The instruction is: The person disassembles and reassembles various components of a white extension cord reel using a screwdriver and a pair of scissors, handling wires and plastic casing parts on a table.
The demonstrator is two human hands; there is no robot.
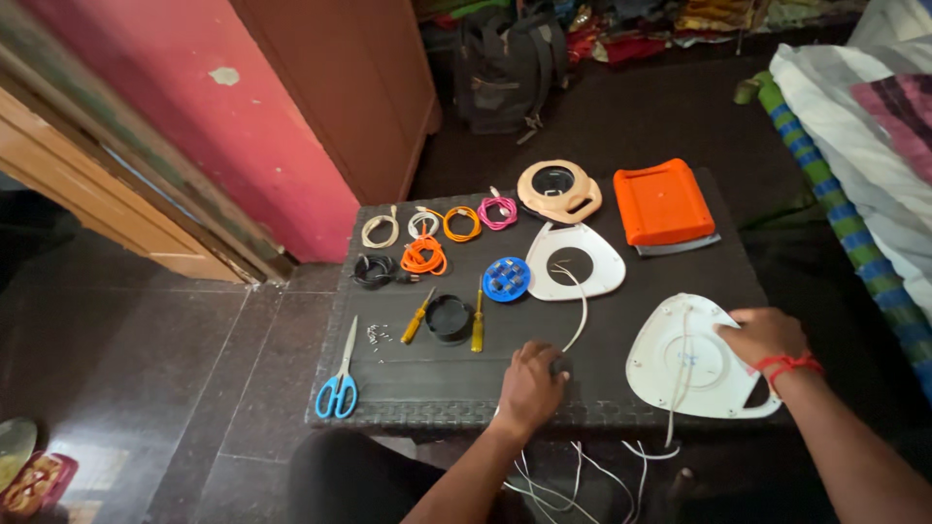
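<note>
My left hand (529, 386) rests near the front edge of a dark woven table (408, 383), closed around a small dark part that a white wire (581, 311) runs to. My right hand (762, 335), with a red thread at the wrist, grips the right rim of a white rounded-triangular plastic shell (680, 361). A second white shell with a round hole (575, 262) lies beyond, with a beige ring housing (557, 189) and an orange cover (662, 202) at the back.
On the table's left: blue-handled scissors (340, 383), two yellow screwdrivers (418, 316), a black round cap (449, 316), a blue round part (506, 278), small screws (377, 334), several coiled wires (424, 254). Bedding (874, 126) lies right, a backpack (505, 63) behind, a red wall (194, 107) left.
</note>
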